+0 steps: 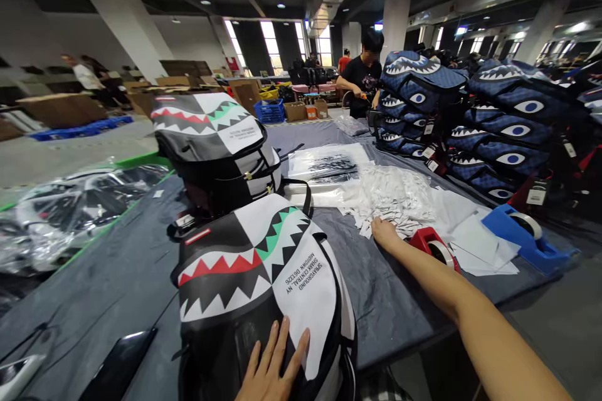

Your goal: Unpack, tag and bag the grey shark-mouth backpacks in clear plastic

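Observation:
My left hand point(275, 363) lies flat with fingers spread on the front of a black, grey and white backpack point(221, 276), which has a shark-mouth print in red and green. My right hand point(384, 233) reaches across the table to the near edge of a heap of small white paper pieces point(390, 197). Its fingers are curled together there; what they pinch, if anything, is hidden. Beside my right wrist stands a red tape dispenser point(430, 244). Behind the near backpack stand matching backpacks point(211, 131), one on top of another.
Stacked blue shark-print backpacks point(508, 131) fill the right side. Clear plastic bags point(324, 163), white sheets point(484, 241) and a blue tape dispenser point(527, 238) lie on the dark table cover. A black phone point(120, 363) lies at front left. A co-worker point(364, 75) stands across the table.

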The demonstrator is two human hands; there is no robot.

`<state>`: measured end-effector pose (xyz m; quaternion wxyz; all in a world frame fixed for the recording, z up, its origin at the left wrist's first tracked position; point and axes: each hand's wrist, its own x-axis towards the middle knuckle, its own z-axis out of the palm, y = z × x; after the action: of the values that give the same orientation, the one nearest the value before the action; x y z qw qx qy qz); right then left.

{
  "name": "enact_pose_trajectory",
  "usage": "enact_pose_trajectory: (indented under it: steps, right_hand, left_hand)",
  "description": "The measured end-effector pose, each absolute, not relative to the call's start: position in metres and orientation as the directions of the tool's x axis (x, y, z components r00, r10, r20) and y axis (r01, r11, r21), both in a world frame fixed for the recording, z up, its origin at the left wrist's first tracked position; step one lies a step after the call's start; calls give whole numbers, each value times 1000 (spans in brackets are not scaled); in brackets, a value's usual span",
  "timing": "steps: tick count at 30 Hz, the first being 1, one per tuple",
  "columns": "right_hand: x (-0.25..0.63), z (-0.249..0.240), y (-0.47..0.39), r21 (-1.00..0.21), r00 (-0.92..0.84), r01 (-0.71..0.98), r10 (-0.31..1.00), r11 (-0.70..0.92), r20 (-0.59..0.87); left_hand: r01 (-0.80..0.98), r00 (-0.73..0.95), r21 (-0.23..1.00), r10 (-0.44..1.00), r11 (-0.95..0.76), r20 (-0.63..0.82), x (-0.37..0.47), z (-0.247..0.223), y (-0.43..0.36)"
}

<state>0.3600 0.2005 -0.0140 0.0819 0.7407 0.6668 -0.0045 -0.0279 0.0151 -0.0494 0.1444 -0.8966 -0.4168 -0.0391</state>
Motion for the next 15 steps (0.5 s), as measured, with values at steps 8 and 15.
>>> enact_pose_trajectory:
  steps: [8, 15]
  right_hand:
    - [359, -5, 184, 176, 93, 981, 993, -79, -77]
    - [355, -4, 169, 113, -44, 993, 994, 32, 102]
  left_hand:
    - [636, 761, -273, 526, -722, 380, -39, -44, 18]
    - [724, 529, -279, 250, -630, 811, -14, -12, 15]
